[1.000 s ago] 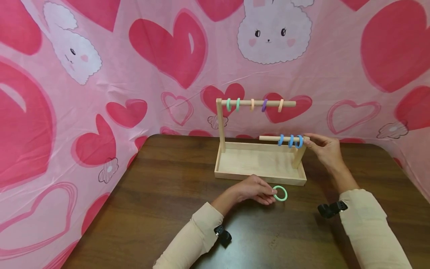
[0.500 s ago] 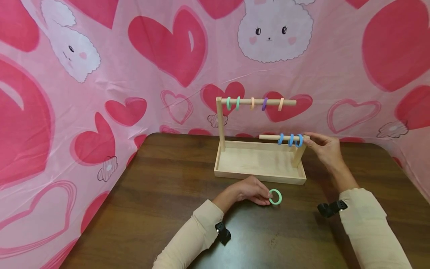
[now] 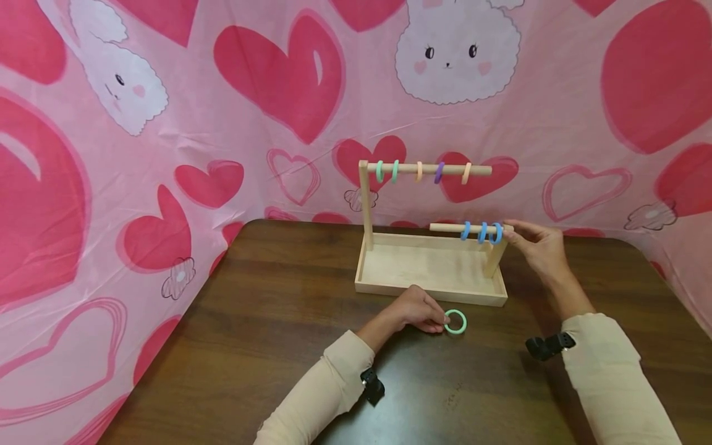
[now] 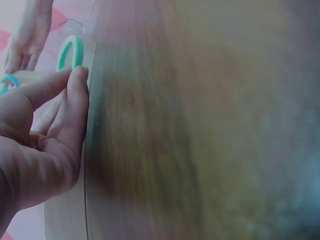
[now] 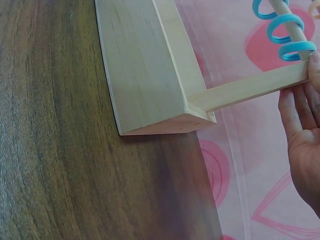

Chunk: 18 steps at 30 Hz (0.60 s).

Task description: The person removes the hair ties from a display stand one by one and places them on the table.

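Note:
My left hand (image 3: 418, 310) pinches a light green ring (image 3: 464, 324) between thumb and fingertips, in front of the wooden stand (image 3: 431, 295). The left wrist view shows the same green ring (image 4: 77, 52) held upright at the fingertips. At the stand's right post (image 3: 495, 259), my right hand (image 3: 541, 250) grips the top end, where the lower rod (image 3: 445, 228) joins it. Blue rings (image 3: 482, 233) hang on that rod close to the right hand. In the right wrist view, thumb and fingers hold the post (image 5: 260, 87) from both sides.
On the taller upper rod (image 3: 403, 168) hang two green rings (image 3: 395, 172), two peach rings (image 3: 419, 172) and a purple ring (image 3: 439, 173). Both rods have a free end. The stand's shallow tray sits on a dark wooden table (image 3: 278, 296), before a pink heart-patterned cloth (image 3: 250, 123).
My left hand and the green ring have shifted slightly left, dipping and then rising a little. The right hand keeps its hold on the post, and the rings on the rods stay put.

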{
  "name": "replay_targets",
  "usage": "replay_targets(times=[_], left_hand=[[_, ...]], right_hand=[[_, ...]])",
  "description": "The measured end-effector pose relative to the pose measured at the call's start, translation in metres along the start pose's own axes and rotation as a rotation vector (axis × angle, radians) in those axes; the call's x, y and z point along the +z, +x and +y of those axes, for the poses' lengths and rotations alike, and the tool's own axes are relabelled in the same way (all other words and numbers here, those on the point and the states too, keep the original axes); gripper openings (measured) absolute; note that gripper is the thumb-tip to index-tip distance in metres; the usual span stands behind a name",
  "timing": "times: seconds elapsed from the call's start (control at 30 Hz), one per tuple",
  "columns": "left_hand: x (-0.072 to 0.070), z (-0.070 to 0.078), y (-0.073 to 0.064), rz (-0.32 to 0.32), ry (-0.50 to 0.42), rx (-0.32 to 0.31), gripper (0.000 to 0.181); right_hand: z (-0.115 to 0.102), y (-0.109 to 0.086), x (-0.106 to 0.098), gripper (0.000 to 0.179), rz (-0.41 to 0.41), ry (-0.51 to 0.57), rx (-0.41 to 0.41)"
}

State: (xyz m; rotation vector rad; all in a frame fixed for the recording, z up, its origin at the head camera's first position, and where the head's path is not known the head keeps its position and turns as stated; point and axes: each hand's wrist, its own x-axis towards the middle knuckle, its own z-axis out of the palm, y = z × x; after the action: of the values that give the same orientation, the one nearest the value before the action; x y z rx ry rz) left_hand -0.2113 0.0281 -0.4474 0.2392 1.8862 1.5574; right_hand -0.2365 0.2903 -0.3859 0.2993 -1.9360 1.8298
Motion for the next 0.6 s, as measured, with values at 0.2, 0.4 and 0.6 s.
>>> replay_targets(times=[0.2, 0.4, 0.6], left_hand=[[0.0016, 0.0007, 0.0000, 0.058, 0.034, 0.001, 0.006], [0.0024, -0.0003, 0.0023, 0.089, 0.098, -0.002, 0.006], [0.0039, -0.0004, 0.0027, 0.100, 0.129, 0.007, 0.009]], right_hand=[[-0.0001, -0.0005, -0.0003, 0.022, 0.009, -0.041, 0.007], [-0.0001, -0.0010, 0.0001, 0.022, 0.007, -0.032, 0.006], [-0.0002, -0.0010, 0.0001, 0.025, 0.005, -0.017, 0.006]])
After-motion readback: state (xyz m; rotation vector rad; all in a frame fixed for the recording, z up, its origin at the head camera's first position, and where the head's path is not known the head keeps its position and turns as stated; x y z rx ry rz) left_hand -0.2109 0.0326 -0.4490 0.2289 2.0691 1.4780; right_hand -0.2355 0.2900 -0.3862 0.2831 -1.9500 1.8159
